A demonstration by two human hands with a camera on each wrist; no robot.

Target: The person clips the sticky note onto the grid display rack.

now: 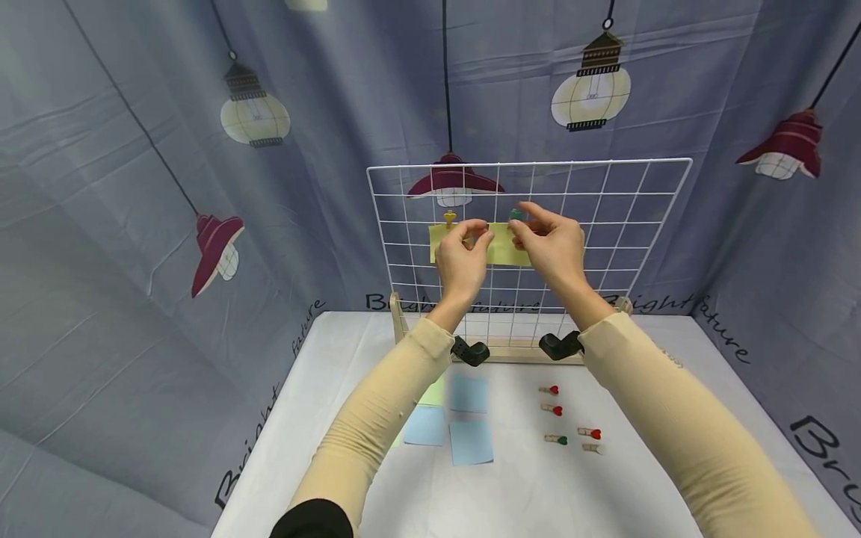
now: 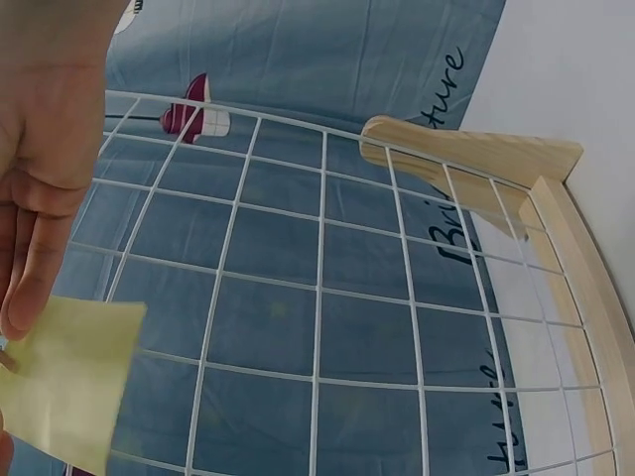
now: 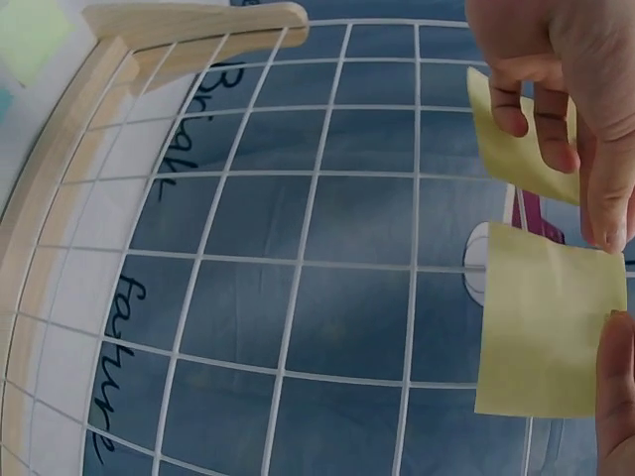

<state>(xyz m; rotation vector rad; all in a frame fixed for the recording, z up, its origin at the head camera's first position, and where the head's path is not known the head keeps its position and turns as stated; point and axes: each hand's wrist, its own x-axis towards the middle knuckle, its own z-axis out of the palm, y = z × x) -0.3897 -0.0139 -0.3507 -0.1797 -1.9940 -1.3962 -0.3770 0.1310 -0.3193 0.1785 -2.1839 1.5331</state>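
Observation:
My left hand (image 1: 463, 261) pinches the upper left corner of a yellow sticky note (image 1: 504, 250) held against a white wire grid (image 1: 608, 246). At the note's top edge my right hand (image 1: 557, 245) holds a small clothespin with a green heart (image 1: 516, 214) between thumb and index finger. Behind the left hand, another yellow sticky note (image 1: 439, 237) hangs from a clothespin with a yellow heart (image 1: 449, 217). The right wrist view shows both notes side by side, the left fingertips at the nearer note's corner and the right thumb (image 3: 617, 372) along its edge.
The grid stands in a wooden base (image 1: 518, 353) on a white table (image 1: 518, 497). Blue sticky notes (image 1: 471, 442) and a pale green note (image 1: 433, 392) lie below the left forearm. Several heart clothespins (image 1: 553, 409) lie on the right. A patterned curtain (image 1: 323, 209) surrounds the table.

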